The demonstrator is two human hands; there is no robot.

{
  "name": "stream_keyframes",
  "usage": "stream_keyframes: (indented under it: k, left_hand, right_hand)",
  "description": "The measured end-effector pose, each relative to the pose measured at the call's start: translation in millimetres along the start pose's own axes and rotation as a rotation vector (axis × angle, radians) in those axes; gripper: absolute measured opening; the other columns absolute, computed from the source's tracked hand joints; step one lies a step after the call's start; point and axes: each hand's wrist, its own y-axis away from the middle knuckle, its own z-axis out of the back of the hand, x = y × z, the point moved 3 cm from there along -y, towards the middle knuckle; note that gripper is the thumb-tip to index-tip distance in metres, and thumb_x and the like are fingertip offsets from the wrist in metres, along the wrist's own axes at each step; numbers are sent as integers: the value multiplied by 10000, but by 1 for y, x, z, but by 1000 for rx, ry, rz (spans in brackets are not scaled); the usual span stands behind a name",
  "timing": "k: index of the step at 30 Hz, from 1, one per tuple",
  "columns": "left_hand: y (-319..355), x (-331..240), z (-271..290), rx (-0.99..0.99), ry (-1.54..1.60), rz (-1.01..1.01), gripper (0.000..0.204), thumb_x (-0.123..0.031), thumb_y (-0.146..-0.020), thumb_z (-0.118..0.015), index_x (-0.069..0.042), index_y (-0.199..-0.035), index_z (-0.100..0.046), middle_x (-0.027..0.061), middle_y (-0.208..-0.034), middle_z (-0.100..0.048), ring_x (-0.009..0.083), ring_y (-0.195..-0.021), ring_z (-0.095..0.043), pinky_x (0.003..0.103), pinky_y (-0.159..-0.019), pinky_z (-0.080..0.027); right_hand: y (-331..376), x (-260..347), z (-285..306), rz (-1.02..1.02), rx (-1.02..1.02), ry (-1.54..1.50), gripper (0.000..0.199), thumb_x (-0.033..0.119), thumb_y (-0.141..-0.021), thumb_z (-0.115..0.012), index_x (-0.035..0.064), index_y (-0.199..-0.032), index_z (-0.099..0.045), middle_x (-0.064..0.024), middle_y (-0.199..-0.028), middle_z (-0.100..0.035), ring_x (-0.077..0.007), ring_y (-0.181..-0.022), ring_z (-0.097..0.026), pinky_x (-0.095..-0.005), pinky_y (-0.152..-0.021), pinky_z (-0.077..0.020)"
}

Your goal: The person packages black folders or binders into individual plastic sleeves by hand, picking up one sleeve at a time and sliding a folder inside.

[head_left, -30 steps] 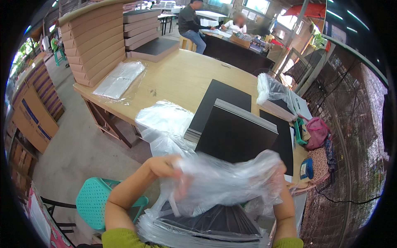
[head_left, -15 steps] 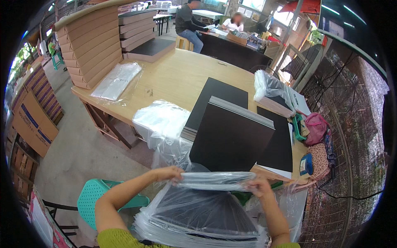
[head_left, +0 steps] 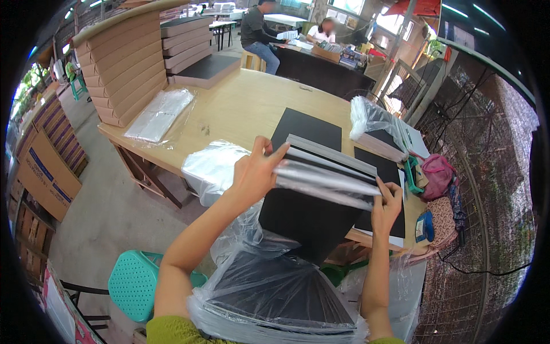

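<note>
A clear plastic bag (head_left: 329, 180), bunched into a band, stretches between my two hands across the upper part of a tilted stack of black boards (head_left: 309, 223). My left hand (head_left: 256, 172) pinches the band's left end near the stack's top left corner. At the right end, my right hand (head_left: 387, 200) grips the band beside the stack's right edge. Below, close to my body, rests a pile of black boards in clear plastic (head_left: 281, 292). Loose clear bags (head_left: 212, 163) lie over the table edge left of the black stack.
The wooden table (head_left: 246, 109) carries brown-wrapped stacks (head_left: 123, 69), flat plastic bags (head_left: 160, 114) and a plastic-covered stack (head_left: 375, 129). A blue-lidded jar (head_left: 424, 226) and a pink bag (head_left: 440, 176) sit at right. A green stool (head_left: 134, 284) stands left. Two people sit beyond the table.
Both hands have moved up and away from me, carrying the bunched plastic bag from above the near wrapped pile to the top of the tilted black stack.
</note>
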Motion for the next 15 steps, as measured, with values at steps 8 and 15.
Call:
stream_keyframes:
  k: [8,15]
  left_hand:
    - [16,14,62,592,716,28,120,-97,-751,-669,-23,-836,-707,10,-966,-547,122,-733,-560,291,-592,-449]
    - [40,19,11,1018,1381,966,178,-202,-885,-596,-50,-796,-623,-19,-647,-538,74,-521,-434,222,-481,-355]
  right_hand:
    - [26,61,55,24,190,-157,156,-26,-770,-580,-26,-883,-689,-49,-743,-561,-133,-709,-547,-232,-627,-403]
    - [28,7,50,-813,716,-1057,165,116,-802,-621,-40,-825,-669,-80,-788,-656,-160,-705,-606,-275,-654,-473]
